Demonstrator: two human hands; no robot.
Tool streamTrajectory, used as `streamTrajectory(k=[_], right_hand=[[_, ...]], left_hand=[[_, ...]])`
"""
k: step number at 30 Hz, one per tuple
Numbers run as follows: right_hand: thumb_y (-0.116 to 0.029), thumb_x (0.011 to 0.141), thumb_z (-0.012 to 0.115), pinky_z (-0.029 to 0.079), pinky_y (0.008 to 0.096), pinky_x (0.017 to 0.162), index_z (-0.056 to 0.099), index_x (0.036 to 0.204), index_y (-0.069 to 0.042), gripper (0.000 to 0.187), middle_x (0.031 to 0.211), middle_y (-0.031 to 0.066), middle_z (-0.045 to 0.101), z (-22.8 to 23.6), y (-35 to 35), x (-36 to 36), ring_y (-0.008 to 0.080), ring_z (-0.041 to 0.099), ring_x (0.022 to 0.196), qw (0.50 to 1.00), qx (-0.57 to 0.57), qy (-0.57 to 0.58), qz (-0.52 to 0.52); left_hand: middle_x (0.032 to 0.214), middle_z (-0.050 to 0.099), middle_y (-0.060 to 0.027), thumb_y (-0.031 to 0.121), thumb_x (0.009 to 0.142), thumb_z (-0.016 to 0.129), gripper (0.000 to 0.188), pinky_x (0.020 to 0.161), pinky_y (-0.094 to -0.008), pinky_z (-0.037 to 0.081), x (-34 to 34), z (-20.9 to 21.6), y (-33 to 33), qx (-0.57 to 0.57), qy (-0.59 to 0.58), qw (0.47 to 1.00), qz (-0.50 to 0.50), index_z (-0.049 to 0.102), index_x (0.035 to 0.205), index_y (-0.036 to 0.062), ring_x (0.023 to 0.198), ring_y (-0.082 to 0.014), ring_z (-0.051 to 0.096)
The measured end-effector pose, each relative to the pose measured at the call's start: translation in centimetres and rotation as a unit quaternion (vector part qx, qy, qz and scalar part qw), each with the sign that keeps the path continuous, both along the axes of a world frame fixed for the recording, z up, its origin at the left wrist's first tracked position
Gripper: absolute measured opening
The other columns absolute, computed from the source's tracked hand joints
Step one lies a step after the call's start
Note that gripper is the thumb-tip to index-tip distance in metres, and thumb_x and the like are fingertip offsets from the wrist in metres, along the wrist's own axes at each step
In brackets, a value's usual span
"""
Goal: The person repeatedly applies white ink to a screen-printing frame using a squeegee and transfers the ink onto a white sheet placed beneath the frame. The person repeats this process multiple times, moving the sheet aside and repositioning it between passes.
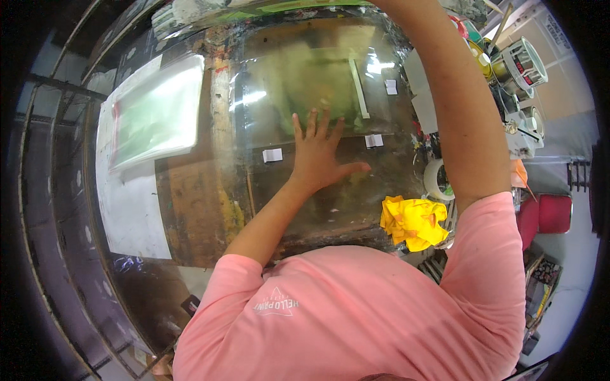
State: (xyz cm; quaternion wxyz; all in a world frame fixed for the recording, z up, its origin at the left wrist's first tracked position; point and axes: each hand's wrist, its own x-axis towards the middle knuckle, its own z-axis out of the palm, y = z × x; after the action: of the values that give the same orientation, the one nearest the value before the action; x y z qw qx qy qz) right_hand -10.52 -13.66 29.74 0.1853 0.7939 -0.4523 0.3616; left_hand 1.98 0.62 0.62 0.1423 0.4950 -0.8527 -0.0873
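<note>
My left hand (316, 151) lies flat with its fingers spread on a clear, shiny sheet (273, 120) over the dark tabletop. Nothing is in its grasp. Small white folded tabs sit about it: one tab (272, 155) left of the wrist, another tab (374, 141) to the right, and a third tab (391, 87) farther back. A narrow pale strip (359, 89) runs along the sheet's right part. My right arm reaches far forward past the top edge of the picture, so the right hand is out of sight.
A stack of clear plastic sleeves (159, 111) rests on white paper (130, 219) at left. Crumpled yellow cloth (414, 222) lies near my body, with a tape roll (437, 180) behind it. Cans and tubs (521, 68) crowd the right side. A red chair (554, 213) stands beyond.
</note>
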Motion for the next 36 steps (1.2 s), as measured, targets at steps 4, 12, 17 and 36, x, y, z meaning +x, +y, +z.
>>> streamTrajectory(k=[4, 12, 17, 36], right_hand=[[-0.046, 0.09, 0.057, 0.056, 0.0521, 0.08, 0.075, 0.075, 0.002, 0.053, 0.076, 0.027, 0.071, 0.5, 0.2, 0.3, 0.0429, 0.072, 0.078, 1.0, 0.024, -0.011, 0.006], [-0.047, 0.092, 0.057, 0.056, 0.0524, 0.081, 0.075, 0.076, 0.003, 0.055, 0.078, 0.0273, 0.072, 0.4, 0.5, 0.3, 0.0441, 0.072, 0.08, 1.0, -0.013, -0.008, 0.013], [-0.049, 0.093, 0.056, 0.055, 0.0534, 0.082, 0.074, 0.077, 0.002, 0.057, 0.081, 0.0268, 0.073, 0.0, 0.6, 0.3, 0.045, 0.072, 0.082, 1.0, 0.014, -0.005, -0.008], [-0.041, 0.097, 0.072, 0.05, 0.0485, 0.081, 0.074, 0.121, -0.009, 0.04, 0.103, 0.0137, 0.07, -16.4, 11.3, -3.0, 0.0341, 0.065, 0.095, 0.944, 0.274, 0.153, 0.102]], left_hand=[[0.168, 0.036, -0.0275, 0.094, 0.074, 0.061, 0.123, 0.126, -0.0738, 0.002, -0.6, -0.1, 0.5, -0.023, 0.016, 1.0, -0.008, 0.05, 0.159, 0.0052, 0.158, -0.0479, 0.026], [0.166, 0.039, -0.0277, 0.096, 0.075, 0.058, 0.125, 0.127, -0.0724, 0.003, -0.5, -0.4, 0.8, -0.029, -0.001, 1.0, -0.009, 0.048, 0.16, 0.0046, 0.158, -0.0472, 0.029], [0.165, 0.042, -0.0262, 0.095, 0.076, 0.058, 0.124, 0.128, -0.0697, 0.005, -0.6, -0.9, 1.0, -0.039, 0.01, 0.999, -0.014, 0.049, 0.16, 0.0049, 0.157, -0.0464, 0.031], [0.117, 0.075, -0.0108, 0.05, 0.067, 0.1, 0.096, 0.099, -0.042, 0.054, 11.9, 6.2, 3.2, 0.166, 0.399, 0.874, 0.225, 0.065, 0.141, 0.0012, 0.108, -0.0248, 0.071]])
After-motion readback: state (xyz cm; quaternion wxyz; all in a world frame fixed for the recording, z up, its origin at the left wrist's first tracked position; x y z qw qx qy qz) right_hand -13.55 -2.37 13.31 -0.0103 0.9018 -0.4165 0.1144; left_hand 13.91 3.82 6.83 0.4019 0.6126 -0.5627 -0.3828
